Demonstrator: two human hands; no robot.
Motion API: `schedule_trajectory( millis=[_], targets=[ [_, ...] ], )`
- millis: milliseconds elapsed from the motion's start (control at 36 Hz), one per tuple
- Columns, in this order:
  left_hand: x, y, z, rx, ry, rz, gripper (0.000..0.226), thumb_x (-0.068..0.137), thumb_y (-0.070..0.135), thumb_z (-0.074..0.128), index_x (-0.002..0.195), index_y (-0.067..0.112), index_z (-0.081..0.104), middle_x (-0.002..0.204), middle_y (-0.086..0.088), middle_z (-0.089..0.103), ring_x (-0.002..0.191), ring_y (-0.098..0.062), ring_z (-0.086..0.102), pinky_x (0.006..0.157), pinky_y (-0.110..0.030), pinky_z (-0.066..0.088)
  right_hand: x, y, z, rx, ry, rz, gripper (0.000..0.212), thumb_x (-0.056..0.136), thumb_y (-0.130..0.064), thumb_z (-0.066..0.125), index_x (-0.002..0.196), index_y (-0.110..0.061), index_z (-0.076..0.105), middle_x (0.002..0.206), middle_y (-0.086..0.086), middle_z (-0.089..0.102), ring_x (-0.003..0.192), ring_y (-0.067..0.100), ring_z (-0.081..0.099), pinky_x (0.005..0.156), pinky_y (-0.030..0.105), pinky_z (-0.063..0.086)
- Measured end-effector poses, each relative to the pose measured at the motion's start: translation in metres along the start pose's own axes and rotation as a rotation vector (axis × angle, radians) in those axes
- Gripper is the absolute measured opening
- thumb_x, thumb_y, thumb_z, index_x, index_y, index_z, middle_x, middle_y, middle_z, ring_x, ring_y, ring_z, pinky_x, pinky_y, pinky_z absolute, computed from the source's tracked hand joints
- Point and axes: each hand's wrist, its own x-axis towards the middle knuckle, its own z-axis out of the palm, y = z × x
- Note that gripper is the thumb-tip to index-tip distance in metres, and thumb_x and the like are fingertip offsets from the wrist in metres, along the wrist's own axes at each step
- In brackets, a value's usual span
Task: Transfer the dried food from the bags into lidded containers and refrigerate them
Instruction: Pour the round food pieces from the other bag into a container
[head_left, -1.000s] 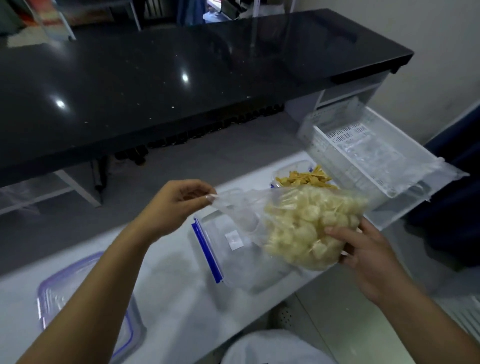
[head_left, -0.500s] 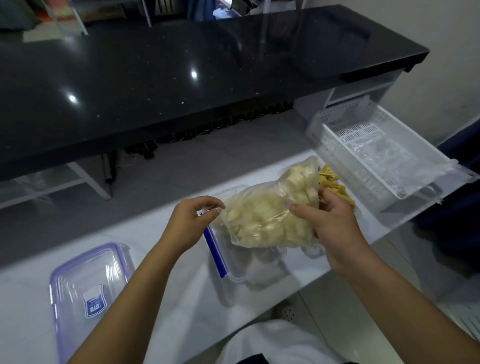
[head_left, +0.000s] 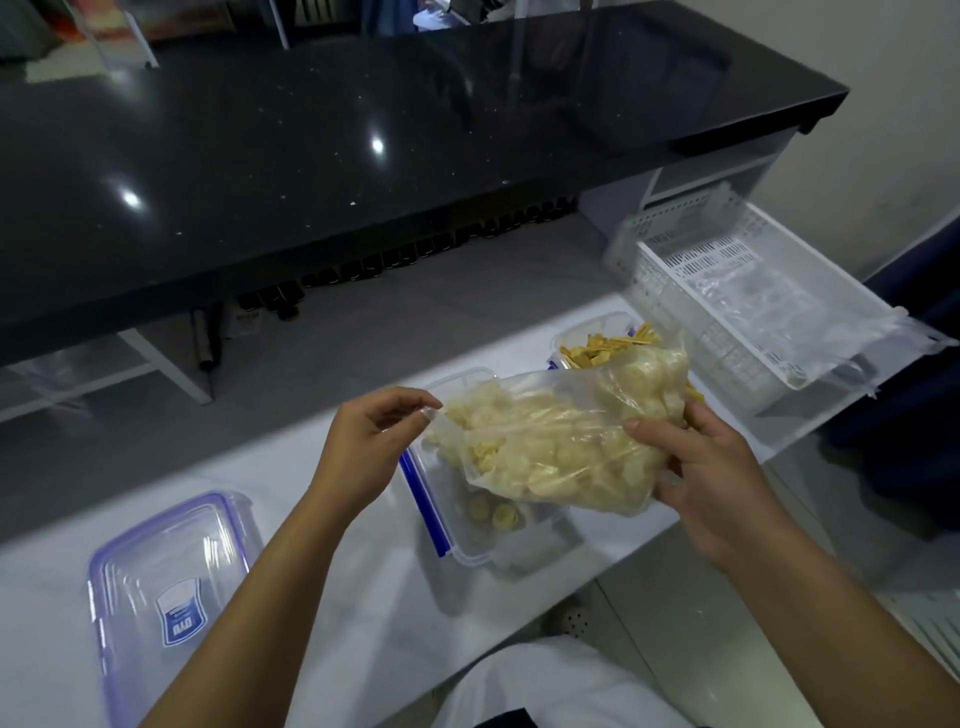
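Crackers tumble from the clear bag (head_left: 561, 447), tilted mouth-down over the open container (head_left: 467, 530) just below the fingers. Left hand (head_left: 363, 447) pinches the bag's lip; right hand (head_left: 711, 467) grips its raised bottom. Best keep that mouth low over the container and shake gently. The lid (head_left: 171, 597) on the desk (head_left: 363, 613) carries a blue label, unreadable.

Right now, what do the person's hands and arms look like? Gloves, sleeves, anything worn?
Both are bare. The left hand and right hand have no gloves, and no rings or watch are visible. Both forearms are uncovered up to the frame edge, with no sleeve in view. Fingernails look short and unpainted. No markings or bandages show. The only clothing visible is a white garment at the bottom of the frame.
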Motion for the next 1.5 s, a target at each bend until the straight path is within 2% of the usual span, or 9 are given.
schedule_trajectory(
  millis=[167,361,528,694,1056,1167,1306,1417,1500],
  targets=[
    [-0.01,-0.006,0.005,-0.161,0.124,-0.015,0.029,0.093,0.011,0.07,0.088,0.038,0.079,0.094,0.009,0.078,0.091,-0.008,0.072,0.073,-0.014,0.055,0.001,0.001,-0.008,0.02,-0.034,0.027,0.047,0.074,-0.011,0.076,0.119,-0.019,0.068,0.111,0.004,0.075,0.095,0.022,0.075,0.07,0.042,0.061],
    [-0.019,-0.012,0.011,-0.254,0.225,-0.101,0.026,0.091,0.01,0.072,0.088,0.034,0.08,0.095,0.007,0.077,0.09,-0.009,0.072,0.072,-0.013,0.055,0.002,0.0,-0.018,0.01,-0.049,0.015,0.037,0.08,-0.008,0.073,0.116,-0.019,0.071,0.111,0.006,0.075,0.097,0.023,0.074,0.067,0.038,0.06],
    [-0.026,-0.009,0.013,-0.402,0.268,-0.153,0.022,0.091,0.009,0.071,0.09,0.029,0.079,0.095,0.004,0.077,0.09,-0.012,0.072,0.079,-0.022,0.057,0.003,-0.002,-0.022,0.002,-0.094,-0.013,0.043,0.073,-0.015,0.077,0.115,-0.017,0.071,0.113,0.008,0.074,0.1,0.025,0.073,0.068,0.037,0.059],
    [-0.027,-0.011,0.021,-0.288,0.255,-0.188,0.026,0.093,0.007,0.069,0.083,0.029,0.078,0.091,0.007,0.077,0.089,-0.011,0.071,0.07,-0.014,0.055,0.006,0.005,-0.02,0.008,-0.039,0.039,0.037,0.082,-0.003,0.071,0.116,-0.017,0.07,0.109,0.006,0.076,0.099,0.026,0.073,0.066,0.038,0.059],
    [-0.032,-0.009,0.016,-0.132,0.162,-0.087,0.025,0.094,0.014,0.066,0.086,0.035,0.077,0.092,0.013,0.076,0.086,-0.004,0.071,0.068,-0.013,0.055,0.001,0.0,-0.023,0.013,-0.06,-0.034,0.04,0.071,-0.012,0.08,0.11,-0.02,0.073,0.11,0.006,0.075,0.099,0.022,0.074,0.066,0.034,0.059],
    [-0.028,-0.013,0.019,-0.054,0.111,-0.167,0.025,0.094,0.01,0.067,0.083,0.031,0.077,0.088,0.017,0.076,0.083,0.0,0.07,0.072,-0.017,0.056,0.0,0.0,-0.016,0.005,-0.03,0.001,0.036,0.082,-0.005,0.073,0.116,-0.017,0.07,0.112,0.007,0.075,0.098,0.024,0.074,0.07,0.04,0.061],
    [-0.032,-0.016,0.017,-0.01,0.146,-0.097,0.029,0.095,0.013,0.065,0.084,0.038,0.075,0.092,0.02,0.074,0.087,0.0,0.069,0.068,-0.013,0.056,-0.008,-0.008,-0.012,0.006,-0.07,-0.115,0.031,0.076,-0.012,0.079,0.104,-0.025,0.076,0.107,0.004,0.076,0.094,0.021,0.075,0.064,0.033,0.059],
    [-0.032,-0.022,0.021,0.049,0.097,-0.198,0.03,0.094,0.008,0.065,0.082,0.033,0.075,0.09,0.017,0.074,0.087,-0.006,0.069,0.08,-0.027,0.058,-0.002,-0.002,-0.003,0.025,0.023,-0.024,0.035,0.083,-0.003,0.073,0.115,-0.017,0.071,0.114,0.007,0.075,0.1,0.024,0.073,0.08,0.047,0.061],
    [-0.036,-0.022,0.023,0.03,0.1,-0.156,0.03,0.093,0.008,0.067,0.082,0.034,0.075,0.087,0.017,0.074,0.084,-0.005,0.069,0.071,-0.017,0.055,-0.005,0.002,0.0,0.015,0.053,-0.003,0.038,0.084,-0.003,0.072,0.119,-0.014,0.068,0.115,0.007,0.074,0.103,0.025,0.072,0.091,0.053,0.056]
  ],
)
